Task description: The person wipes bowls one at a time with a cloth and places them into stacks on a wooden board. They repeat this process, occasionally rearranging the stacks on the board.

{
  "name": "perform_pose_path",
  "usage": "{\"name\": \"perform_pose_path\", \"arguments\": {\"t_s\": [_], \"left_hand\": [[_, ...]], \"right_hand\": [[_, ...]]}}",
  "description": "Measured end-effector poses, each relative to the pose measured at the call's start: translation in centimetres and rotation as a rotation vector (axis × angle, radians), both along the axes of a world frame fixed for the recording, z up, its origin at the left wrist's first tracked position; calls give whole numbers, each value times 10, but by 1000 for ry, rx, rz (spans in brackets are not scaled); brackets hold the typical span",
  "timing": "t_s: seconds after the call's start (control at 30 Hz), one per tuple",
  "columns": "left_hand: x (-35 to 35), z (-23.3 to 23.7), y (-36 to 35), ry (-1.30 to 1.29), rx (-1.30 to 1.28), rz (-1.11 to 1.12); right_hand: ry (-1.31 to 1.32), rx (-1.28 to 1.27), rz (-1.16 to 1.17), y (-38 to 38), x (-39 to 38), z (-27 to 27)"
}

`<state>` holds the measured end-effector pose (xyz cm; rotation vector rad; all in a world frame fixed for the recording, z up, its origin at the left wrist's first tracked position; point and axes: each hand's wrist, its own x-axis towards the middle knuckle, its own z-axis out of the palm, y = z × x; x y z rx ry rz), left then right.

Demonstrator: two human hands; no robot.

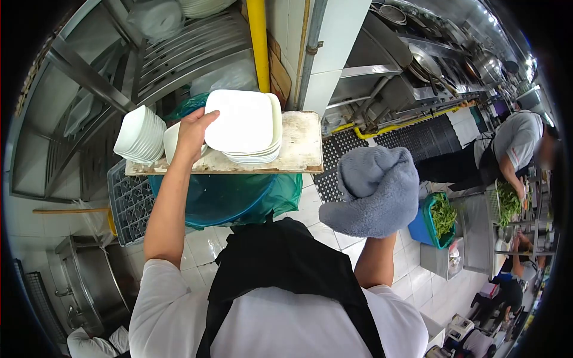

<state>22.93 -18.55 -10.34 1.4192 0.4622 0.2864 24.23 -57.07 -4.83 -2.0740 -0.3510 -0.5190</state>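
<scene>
My left hand [194, 132] grips the left edge of a white square plate [239, 121], thumb on top. That plate lies over a stack of similar plates [253, 158] on a worn wooden board [301, 143]. To the left of my hand stands a tilted stack of white bowls [140, 136], with another white dish [171, 143] partly behind my wrist. A grey cloth [379, 191] covers my right hand, hiding its fingers; it is raised to the right of the board.
Below the board is a blue tub with green plastic [230, 197], beside a grey rack [132, 200]. Metal shelves [191, 53] rise behind. At right, a person [519, 143] handles leafy greens near a blue bin [427, 221]. Other people are farther off.
</scene>
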Motion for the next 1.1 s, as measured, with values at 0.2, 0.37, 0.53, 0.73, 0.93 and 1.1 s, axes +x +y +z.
{"name": "perform_pose_path", "arguments": {"t_s": [0.2,0.37,0.53,0.73,0.93,1.1], "left_hand": [[10,7,3,279,294,-259],[27,-24,8,171,494,-367],[43,-52,14,16,291,-140],[41,-23,7,27,708,-113],[50,-37,18,76,805,-183],[49,-32,17,163,768,-214]], "right_hand": [[86,-235,491,19,18,39],[40,-8,197,86,96,-112],[930,-1580,351,192,110,-8],[-221,-1003,191,176,93,-64],[21,-1127,148,190,84,-26],[-165,-1219,152,184,82,-37]]}}
